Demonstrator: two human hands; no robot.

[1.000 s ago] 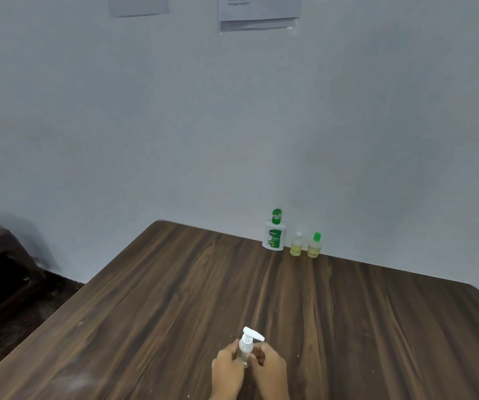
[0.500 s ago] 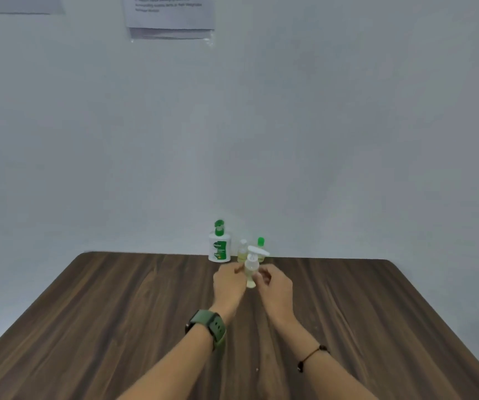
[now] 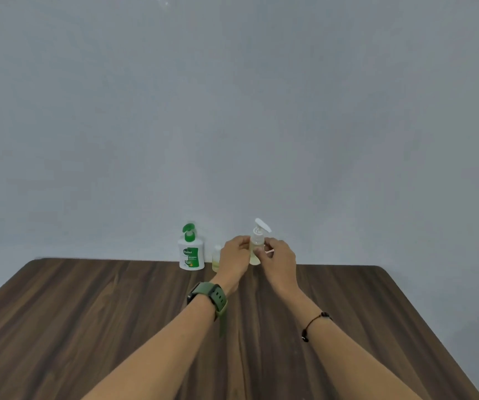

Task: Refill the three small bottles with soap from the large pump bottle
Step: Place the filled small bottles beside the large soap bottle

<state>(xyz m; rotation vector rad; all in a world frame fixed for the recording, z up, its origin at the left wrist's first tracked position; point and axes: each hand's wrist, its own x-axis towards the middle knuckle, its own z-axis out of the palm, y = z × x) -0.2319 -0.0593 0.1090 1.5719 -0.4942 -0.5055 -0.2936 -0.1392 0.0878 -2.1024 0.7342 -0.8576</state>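
Both hands out at the far edge of the table (image 3: 348, 327), close together around a small clear bottle with a white pump top (image 3: 257, 246); left hand (image 3: 234, 259) curled against the bottle's left side, right hand (image 3: 278, 262) pinching it from the right with thumb and fingers, so both clamped on the same bottle; pale yellowish liquid visible in its lower part, pump head tilted up and to the right. Large pump bottle (image 3: 191, 254), white with a green pump and label, upright against the wall to the left, well clear of the hands; a second small bottle (image 3: 216, 258) just beside it, half hidden behind the left hand; third small bottle not visible, possibly behind the hands. Likely step: setting the held bottle down in the row, or tightening its pump top; cannot tell which, nor whether its base touches the table. To do it well: keep the bottle upright; steady the body with the left hand, let only the right hand work the collar; avoid pressing the pump head; lower straight down beside the neighbour without nudging it; release one hand at a time once the base sits flat.
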